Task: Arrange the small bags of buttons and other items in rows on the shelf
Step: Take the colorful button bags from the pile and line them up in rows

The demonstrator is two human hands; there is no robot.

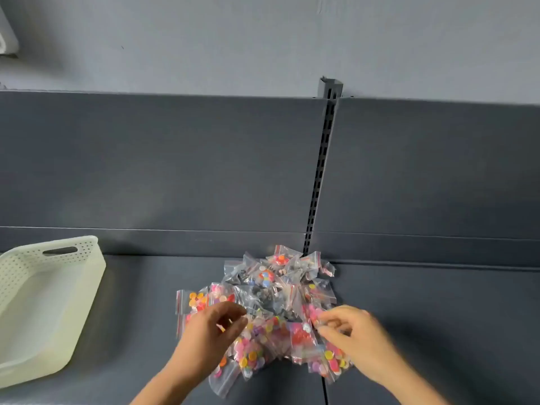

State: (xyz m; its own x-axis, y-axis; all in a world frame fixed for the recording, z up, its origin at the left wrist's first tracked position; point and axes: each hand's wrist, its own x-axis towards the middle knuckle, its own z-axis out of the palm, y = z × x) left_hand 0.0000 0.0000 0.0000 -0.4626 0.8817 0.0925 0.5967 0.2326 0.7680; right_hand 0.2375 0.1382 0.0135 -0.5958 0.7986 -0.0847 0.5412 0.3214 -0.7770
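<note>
A loose heap of several small clear zip bags (263, 302) filled with coloured buttons and dark items lies on the dark grey shelf (140, 317), against the slotted upright. My left hand (210, 334) hovers over the heap's left side with fingers curled, fingertips close to a bag; whether it pinches one is unclear. My right hand (350, 334) is on the heap's right side, its fingertips pinching a bag of pink buttons (312, 312). The lower bags are partly hidden under both hands.
A pale perforated plastic basket (17, 276) with a handle slot stands empty at the left of the shelf. A slotted metal upright (321, 171) divides the grey back panel. A seam runs down the shelf below the heap. Bare shelf surface lies right of the heap.
</note>
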